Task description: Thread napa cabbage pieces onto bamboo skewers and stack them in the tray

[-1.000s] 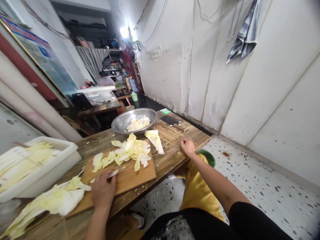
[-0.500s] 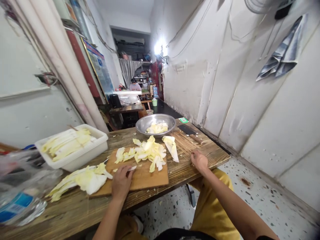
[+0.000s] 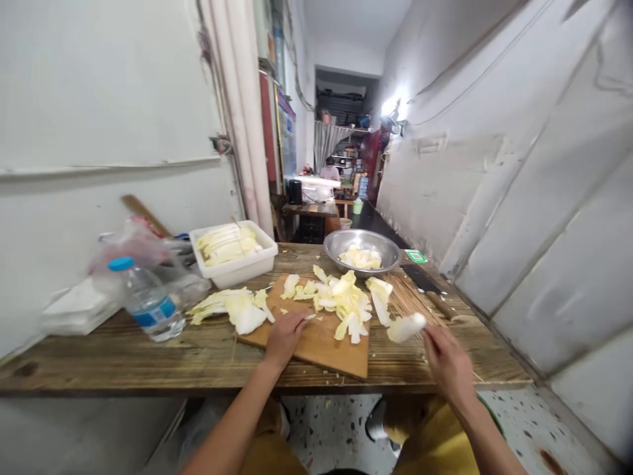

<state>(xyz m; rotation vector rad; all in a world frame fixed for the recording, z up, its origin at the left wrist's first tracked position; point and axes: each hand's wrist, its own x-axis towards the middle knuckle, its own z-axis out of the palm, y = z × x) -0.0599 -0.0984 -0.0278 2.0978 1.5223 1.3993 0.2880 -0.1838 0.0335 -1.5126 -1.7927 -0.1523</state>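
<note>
My left hand (image 3: 284, 340) rests on the wooden cutting board (image 3: 341, 359), fingers closed on a small white cabbage piece (image 3: 309, 317). Cut napa cabbage pieces (image 3: 343, 297) lie heaped on the board just beyond it. At the board's right, my right hand (image 3: 448, 359) pinches the end of a pale cabbage leaf (image 3: 405, 328) above the table. Another cabbage leaf (image 3: 380, 300) lies behind that one. Thin wooden skewers (image 3: 408, 297) are spread beneath and behind the right hand. To the left of the board lie larger cabbage leaves (image 3: 242, 310).
A steel bowl (image 3: 363, 247) with cabbage pieces stands behind the board. A cleaver (image 3: 430, 290) lies at the right. Leftward are a white tub (image 3: 242, 267) of cabbage and a water bottle (image 3: 148, 300). A person (image 3: 330, 170) is far back.
The view has swung left, bringing the whole bottle into sight. My right hand has lifted off the skewers and now holds a cabbage leaf. My left hand stays on the board.
</note>
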